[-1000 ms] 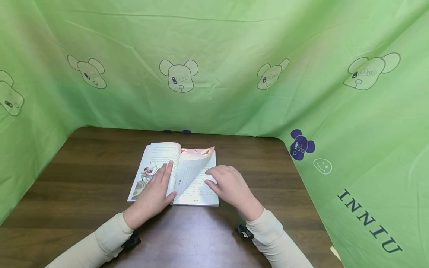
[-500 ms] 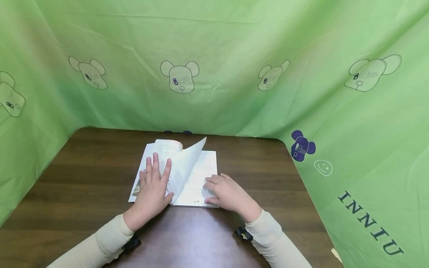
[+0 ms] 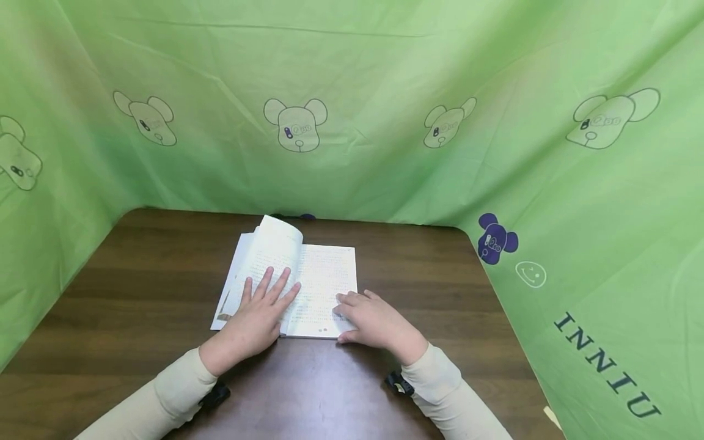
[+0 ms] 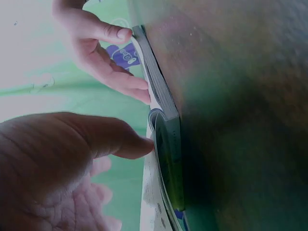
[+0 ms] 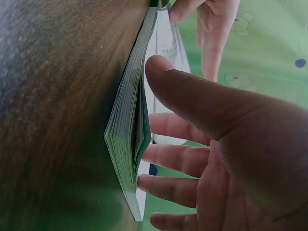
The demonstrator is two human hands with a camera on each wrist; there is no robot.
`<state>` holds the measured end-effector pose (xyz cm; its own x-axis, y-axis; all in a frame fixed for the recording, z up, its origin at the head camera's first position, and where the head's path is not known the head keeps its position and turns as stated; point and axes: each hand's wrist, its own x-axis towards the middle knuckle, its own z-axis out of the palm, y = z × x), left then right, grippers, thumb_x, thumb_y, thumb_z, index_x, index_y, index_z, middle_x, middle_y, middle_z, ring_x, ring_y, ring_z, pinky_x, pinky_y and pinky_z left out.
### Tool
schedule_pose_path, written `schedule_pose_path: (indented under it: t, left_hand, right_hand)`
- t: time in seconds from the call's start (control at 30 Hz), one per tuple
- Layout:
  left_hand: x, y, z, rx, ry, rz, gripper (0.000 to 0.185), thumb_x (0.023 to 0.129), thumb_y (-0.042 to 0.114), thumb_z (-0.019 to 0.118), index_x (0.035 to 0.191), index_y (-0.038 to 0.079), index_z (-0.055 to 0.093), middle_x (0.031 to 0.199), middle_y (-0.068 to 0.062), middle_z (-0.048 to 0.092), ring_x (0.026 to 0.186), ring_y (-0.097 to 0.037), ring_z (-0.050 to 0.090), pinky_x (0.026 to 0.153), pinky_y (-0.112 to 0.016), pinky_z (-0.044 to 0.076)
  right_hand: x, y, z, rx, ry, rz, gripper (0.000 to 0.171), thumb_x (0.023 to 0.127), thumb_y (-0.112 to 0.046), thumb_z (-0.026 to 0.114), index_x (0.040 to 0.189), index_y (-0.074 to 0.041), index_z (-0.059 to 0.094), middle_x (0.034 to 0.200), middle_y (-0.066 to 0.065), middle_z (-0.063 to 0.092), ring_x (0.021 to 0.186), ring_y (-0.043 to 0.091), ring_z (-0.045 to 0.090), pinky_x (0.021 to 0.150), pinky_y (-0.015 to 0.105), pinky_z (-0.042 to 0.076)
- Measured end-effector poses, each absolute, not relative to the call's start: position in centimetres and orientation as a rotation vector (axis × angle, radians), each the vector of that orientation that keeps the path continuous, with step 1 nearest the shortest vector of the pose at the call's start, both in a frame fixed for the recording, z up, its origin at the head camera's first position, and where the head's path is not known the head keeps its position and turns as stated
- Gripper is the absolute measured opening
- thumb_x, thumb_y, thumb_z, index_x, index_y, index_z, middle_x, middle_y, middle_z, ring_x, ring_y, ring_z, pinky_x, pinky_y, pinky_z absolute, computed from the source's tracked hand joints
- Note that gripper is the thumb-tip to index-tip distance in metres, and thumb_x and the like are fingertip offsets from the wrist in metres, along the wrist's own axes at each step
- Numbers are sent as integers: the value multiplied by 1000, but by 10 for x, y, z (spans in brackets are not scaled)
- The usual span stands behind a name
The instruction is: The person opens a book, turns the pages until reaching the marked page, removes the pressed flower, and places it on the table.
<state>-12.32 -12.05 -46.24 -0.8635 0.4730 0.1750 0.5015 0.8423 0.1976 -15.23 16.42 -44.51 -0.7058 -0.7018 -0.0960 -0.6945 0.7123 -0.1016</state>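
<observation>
An open book (image 3: 326, 275) lies on the brown table, its right-hand page flat and covered in print. On its left side the turned pages (image 3: 279, 235) bow upward at the top. My left hand (image 3: 254, 318) rests with spread fingers on those left pages, near the spine. At the lower right corner, my right hand (image 3: 376, 321) touches the right page with its fingertips, the thumb at the edge. In the right wrist view, the thick page block (image 5: 130, 96) shows side-on, a few upper leaves slightly parted from the rest. The left wrist view shows the left thumb (image 4: 130, 142) against the curved pages.
The wooden table (image 3: 137, 293) extends around the book on all sides. A green cloth (image 3: 363, 177) with bear-head prints hangs behind and along both sides. Dark straps (image 3: 399, 384) are worn at the wrists.
A leaf that stood raised from the right has gone over to the left side. My left hand lifted, spread and came down on it. The right hand shifted slightly down along the page edge.
</observation>
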Motion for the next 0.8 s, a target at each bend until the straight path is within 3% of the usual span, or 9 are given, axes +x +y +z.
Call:
schedule_pose_path:
  t: [0.43,0.8]
  left_hand:
    - [-122,-124,-461,-896,-3079,-333,47,101,11,55,148,13,56,166,-14,33,154,-45,23,116,-71,22]
    - [-124,-128,-458,-851,-3088,-350,43,101,15,56,143,17,62,163,-12,40,150,-42,35,107,-71,37]
  right_hand:
    - [-151,165,-446,-1160,2780,-74,56,87,-48,78,131,-15,67,148,11,58,139,29,52,111,61,39]
    - [-152,163,-444,-1143,2774,-55,53,89,-44,78,132,-16,66,149,10,57,140,29,51,112,59,40]
